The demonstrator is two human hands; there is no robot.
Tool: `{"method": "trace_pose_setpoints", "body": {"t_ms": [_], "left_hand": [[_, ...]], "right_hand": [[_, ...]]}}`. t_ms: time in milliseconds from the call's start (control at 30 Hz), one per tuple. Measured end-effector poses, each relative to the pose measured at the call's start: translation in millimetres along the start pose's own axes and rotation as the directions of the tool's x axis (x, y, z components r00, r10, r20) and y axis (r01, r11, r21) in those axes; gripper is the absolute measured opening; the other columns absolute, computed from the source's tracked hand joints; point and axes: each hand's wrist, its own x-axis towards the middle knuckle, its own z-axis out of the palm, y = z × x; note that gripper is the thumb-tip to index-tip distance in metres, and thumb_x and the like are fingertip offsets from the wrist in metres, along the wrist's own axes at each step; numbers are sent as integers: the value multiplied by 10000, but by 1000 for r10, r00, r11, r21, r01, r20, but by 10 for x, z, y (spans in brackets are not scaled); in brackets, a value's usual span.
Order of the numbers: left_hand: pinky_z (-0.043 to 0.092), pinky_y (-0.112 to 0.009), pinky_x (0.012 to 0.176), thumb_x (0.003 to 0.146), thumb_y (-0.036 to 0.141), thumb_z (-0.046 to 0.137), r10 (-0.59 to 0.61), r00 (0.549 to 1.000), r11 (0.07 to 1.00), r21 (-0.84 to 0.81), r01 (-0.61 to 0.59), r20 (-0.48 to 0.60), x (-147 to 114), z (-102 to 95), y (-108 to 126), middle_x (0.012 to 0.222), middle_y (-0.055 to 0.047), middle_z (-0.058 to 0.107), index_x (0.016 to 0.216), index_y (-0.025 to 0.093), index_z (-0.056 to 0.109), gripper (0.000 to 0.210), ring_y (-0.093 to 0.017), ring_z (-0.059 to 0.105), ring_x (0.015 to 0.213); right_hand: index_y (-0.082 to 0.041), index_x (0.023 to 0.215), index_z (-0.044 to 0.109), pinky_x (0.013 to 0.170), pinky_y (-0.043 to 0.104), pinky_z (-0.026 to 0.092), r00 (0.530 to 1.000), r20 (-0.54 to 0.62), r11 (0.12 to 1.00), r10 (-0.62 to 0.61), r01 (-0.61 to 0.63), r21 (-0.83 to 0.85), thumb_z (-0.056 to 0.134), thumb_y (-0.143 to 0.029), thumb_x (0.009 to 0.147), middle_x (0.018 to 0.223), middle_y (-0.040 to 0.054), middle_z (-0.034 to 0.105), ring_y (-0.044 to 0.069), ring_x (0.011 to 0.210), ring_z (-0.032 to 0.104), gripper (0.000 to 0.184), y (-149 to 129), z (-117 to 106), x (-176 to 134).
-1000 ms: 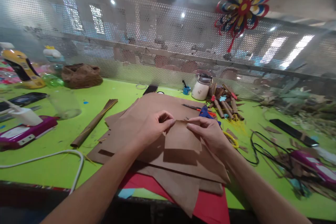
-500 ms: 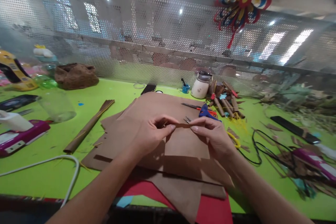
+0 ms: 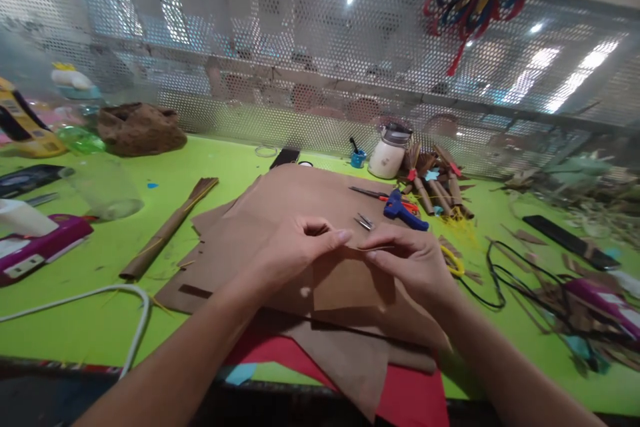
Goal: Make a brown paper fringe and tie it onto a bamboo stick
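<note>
A small rectangular piece of brown paper (image 3: 350, 287) is held between my hands over larger brown sheets (image 3: 280, 200). My left hand (image 3: 300, 247) pinches its top left corner between thumb and fingers. At the top right, my right hand (image 3: 413, 257) grips the same edge, thumb below and fingers above. That edge now tilts toward me and looks thin, like a folded strip. Just beyond my fingers lie metal tips (image 3: 364, 221), a blue-handled tool (image 3: 404, 211) and scissors (image 3: 367, 193) with dark blades.
A rolled brown paper broom (image 3: 167, 233) lies on the left, near a clear plastic cup (image 3: 113, 197) and a white cable (image 3: 135, 290). Behind stand a white jar (image 3: 387, 155) and small paper bundles (image 3: 435, 190). A black phone (image 3: 570, 240) and black cord (image 3: 495, 273) are on the right.
The held paper's upper edge has tipped toward me, and my right hand has shifted slightly right and down. My view has dropped a little, so the table items appear higher.
</note>
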Motion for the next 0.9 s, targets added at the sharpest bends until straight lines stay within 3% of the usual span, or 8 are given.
{"method": "trace_pose_setpoints", "body": {"t_ms": [167,367,567,733,900], "left_hand": [[307,-199,504,677,372,693,-51,993,999,-5,51,105,-27,-8,13,580,30,511,714,124,646,255,-89,427,552],[272,-206,500,672,372,697,-9,1000,999,34,8,27,-28,13,38,556,43,485,720,129,635,255,-84,401,545],[301,-217,512,652,412,706,-99,990,995,-9,100,100,-23,4,-27,568,23,539,696,122,653,298,-87,428,535],[355,-223,570,693,437,673,-22,992,995,96,10,125,-16,-9,-8,677,-21,637,746,119,703,324,-100,487,598],[265,-207,475,742,445,621,1,989,986,167,-26,146,-36,-12,2,527,35,476,748,110,691,342,-73,357,502]], "right_hand": [[-191,746,726,552,240,467,997,50,997,-67,65,30,685,-189,707,673,32,666,140,620,598,57,-2,0,21],[-204,750,727,619,257,519,999,37,993,26,-30,112,710,-196,701,706,30,686,155,666,639,52,50,26,10],[-188,719,725,576,248,521,993,9,982,116,-116,146,751,-247,658,669,29,682,154,624,639,89,54,60,2],[-176,750,725,512,220,472,986,8,975,167,-166,146,747,-239,664,647,26,670,122,559,591,109,127,16,3],[-183,782,736,497,212,445,988,25,978,155,-157,134,733,-234,680,645,24,670,112,546,578,114,130,-30,14]]}}
